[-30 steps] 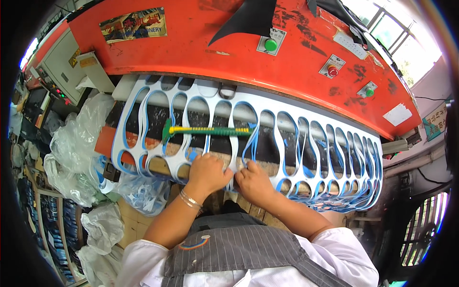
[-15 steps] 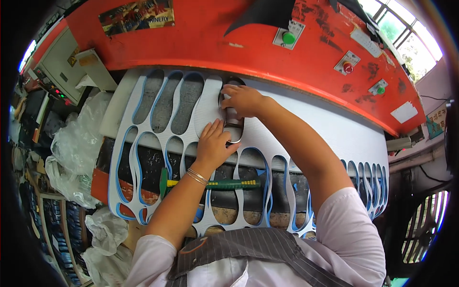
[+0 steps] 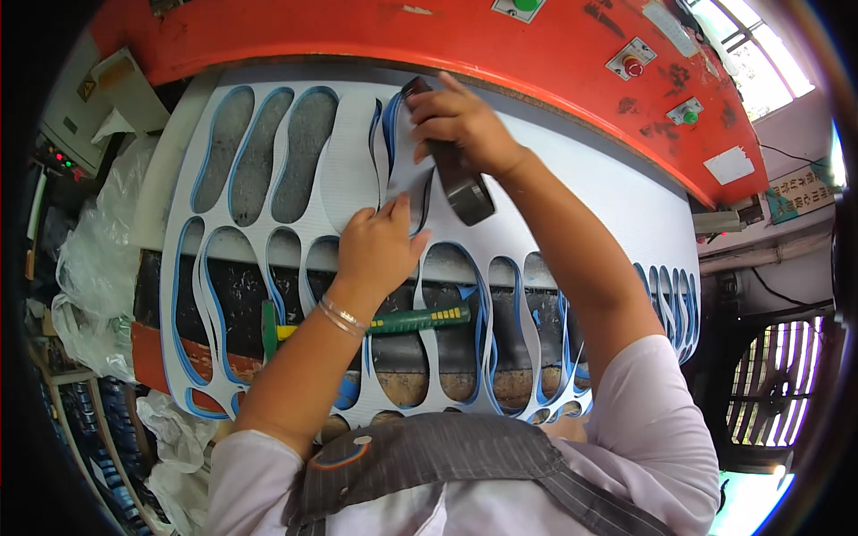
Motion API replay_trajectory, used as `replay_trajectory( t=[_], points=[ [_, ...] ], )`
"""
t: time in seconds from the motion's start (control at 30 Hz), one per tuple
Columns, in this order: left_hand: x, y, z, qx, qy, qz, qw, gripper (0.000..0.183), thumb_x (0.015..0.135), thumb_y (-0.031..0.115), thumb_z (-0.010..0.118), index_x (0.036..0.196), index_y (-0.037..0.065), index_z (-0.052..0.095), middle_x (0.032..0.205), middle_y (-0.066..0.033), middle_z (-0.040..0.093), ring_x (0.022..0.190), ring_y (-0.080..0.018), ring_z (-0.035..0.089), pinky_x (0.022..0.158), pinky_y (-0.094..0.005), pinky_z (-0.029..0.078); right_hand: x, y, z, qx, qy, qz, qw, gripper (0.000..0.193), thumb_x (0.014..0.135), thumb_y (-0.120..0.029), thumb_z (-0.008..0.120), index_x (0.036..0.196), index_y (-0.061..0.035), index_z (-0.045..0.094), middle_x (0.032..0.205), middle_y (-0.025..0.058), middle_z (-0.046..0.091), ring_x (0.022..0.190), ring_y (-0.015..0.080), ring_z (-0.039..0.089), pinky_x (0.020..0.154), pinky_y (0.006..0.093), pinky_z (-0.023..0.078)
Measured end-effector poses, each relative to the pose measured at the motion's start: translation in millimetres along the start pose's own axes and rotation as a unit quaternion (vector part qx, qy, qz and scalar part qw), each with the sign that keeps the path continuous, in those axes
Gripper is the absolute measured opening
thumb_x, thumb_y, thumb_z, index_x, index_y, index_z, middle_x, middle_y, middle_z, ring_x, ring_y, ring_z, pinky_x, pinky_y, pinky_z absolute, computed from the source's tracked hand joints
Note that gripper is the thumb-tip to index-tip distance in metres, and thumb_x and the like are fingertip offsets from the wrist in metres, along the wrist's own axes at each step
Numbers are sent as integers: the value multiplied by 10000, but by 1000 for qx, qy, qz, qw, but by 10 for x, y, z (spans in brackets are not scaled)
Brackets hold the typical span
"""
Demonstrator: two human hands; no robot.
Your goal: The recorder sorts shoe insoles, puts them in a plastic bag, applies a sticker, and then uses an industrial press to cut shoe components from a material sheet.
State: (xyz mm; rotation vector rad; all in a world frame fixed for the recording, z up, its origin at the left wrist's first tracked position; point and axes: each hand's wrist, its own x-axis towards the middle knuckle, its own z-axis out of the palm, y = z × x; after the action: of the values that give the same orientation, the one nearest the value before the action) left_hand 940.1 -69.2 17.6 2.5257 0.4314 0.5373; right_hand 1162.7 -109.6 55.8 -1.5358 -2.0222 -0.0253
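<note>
On the left, clear plastic wrapping (image 3: 98,259) hangs beside the white sheet material (image 3: 536,152), whose far-left part bears three sole-shaped openings with blue edges. Nearer, a second row of openings runs rightward over a dark surface, and a green-and-yellow hammer (image 3: 420,319) lies across them, partly hidden under the left forearm.

Right of that, the left hand (image 3: 375,241) lies palm down on the sheet, fingers extended, thumb spread, grasping nothing that shows. Its fingertips touch the material beside a sole-shaped cut outline (image 3: 390,134) with dark and blue edges.

Just to the right, the right hand (image 3: 460,125) is closed around the dark cutting die (image 3: 466,192), which leans over the sheet at the far middle — whether its near end touches cannot be told.

The step in hand seems to be lifting the die clear of the cut while the left hand steadies the layers; the next move calls for a firm right grip — and left fingers kept off the die's edge.

Farther right, the sheet looks uncut, below a red machine front (image 3: 572,54) with push buttons.
</note>
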Motion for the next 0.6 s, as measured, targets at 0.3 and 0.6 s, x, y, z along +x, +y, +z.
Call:
replay_trajectory(
  t=[0.3,0.6],
  points=[
    [459,-219,267,107,-91,54,989,314,773,399,641,810,88,659,747,-100,638,738,-287,616,699,-413,433,-400,-29,-239,-66,84,515,850,166,816,-194,678,905,-54,695,765,102,686,714,157,659,633,296,494],
    [662,-88,503,132,-84,-106,982,341,780,304,647,1076,137,620,999,-95,576,849,-291,588,733,-434,441,-609,153,-175,67,-136,694,704,462,829,-406,677,808,54,652,738,163,676,605,260,673,546,378,537]
  ],
)
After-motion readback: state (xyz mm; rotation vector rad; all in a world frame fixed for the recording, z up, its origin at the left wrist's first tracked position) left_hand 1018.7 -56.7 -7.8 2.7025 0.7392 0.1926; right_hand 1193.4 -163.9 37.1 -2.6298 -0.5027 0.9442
